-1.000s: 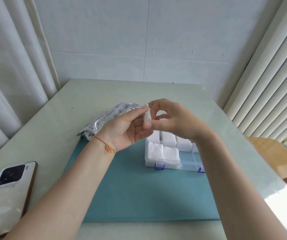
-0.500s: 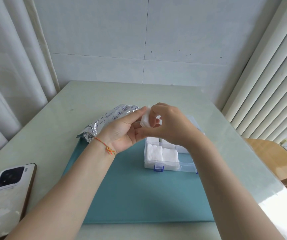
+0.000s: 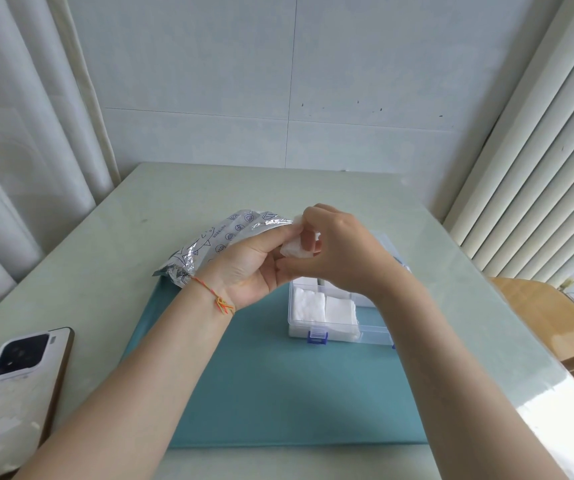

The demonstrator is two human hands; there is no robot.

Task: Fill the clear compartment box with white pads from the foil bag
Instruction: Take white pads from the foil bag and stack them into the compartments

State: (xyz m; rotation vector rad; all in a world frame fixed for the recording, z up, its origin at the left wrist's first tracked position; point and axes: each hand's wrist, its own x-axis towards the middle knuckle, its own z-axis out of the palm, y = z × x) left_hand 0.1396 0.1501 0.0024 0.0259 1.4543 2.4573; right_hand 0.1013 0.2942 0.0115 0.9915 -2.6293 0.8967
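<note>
You've got the white pad (image 3: 294, 248) pinched between both hands, left hand (image 3: 250, 268) and right hand (image 3: 341, 252), just above the clear compartment box (image 3: 327, 315) — down it goes.

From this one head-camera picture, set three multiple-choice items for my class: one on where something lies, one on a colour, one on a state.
1. Where does the phone lie?
A. inside the clear box
B. on the table at the near left, off the mat
C. on top of the foil bag

2. What colour are the latches on the clear box?
A. blue
B. red
C. yellow

3. What is happening with the white pad in the air?
A. it lies loose on the mat
B. it sits in the foil bag
C. both hands hold it above the box

Answers:
1 B: the phone rests camera side up on the pale table, left of the teal mat.
2 A: the front clip is blue.
3 C: the left hand and the right hand pinch the pad between them, beside the foil bag.
</note>
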